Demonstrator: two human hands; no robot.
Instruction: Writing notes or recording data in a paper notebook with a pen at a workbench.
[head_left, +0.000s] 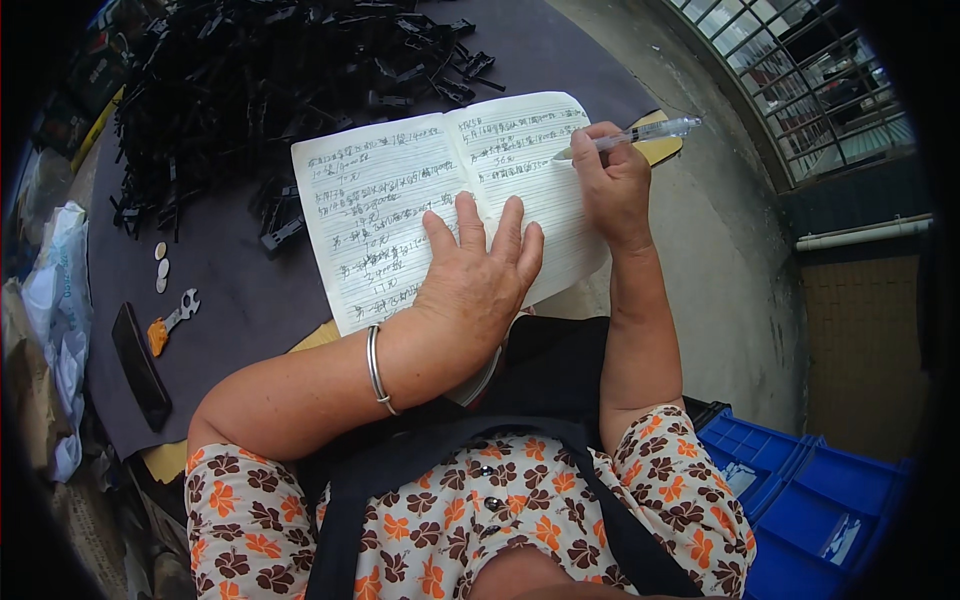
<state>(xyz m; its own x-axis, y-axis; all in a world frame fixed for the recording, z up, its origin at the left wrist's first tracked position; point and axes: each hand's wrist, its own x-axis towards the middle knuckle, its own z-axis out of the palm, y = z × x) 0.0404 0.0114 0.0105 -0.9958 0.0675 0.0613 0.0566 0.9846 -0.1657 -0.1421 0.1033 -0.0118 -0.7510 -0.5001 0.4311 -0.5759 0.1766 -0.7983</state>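
An open lined notebook (560, 240) with handwriting on both pages lies at the near edge of the dark-covered table. Across its lower middle rests my left hand (475, 270), palm down with the fingers spread, covering part of both pages. A silver bangle (376, 370) circles that wrist. My right hand (612, 190) is closed around a clear pen (660, 129) above the right-hand page. The pen's tip end points toward the last written line; whether it touches the paper I cannot tell.
A large heap of black plastic pieces (270, 90) covers the far left of the table (240, 310). Nearer lie white oval pieces (162, 265), a small wrench-like tool (182, 310) with an orange part, and a dark elongated case (140, 365). Blue crates (830, 490) stand at the lower right.
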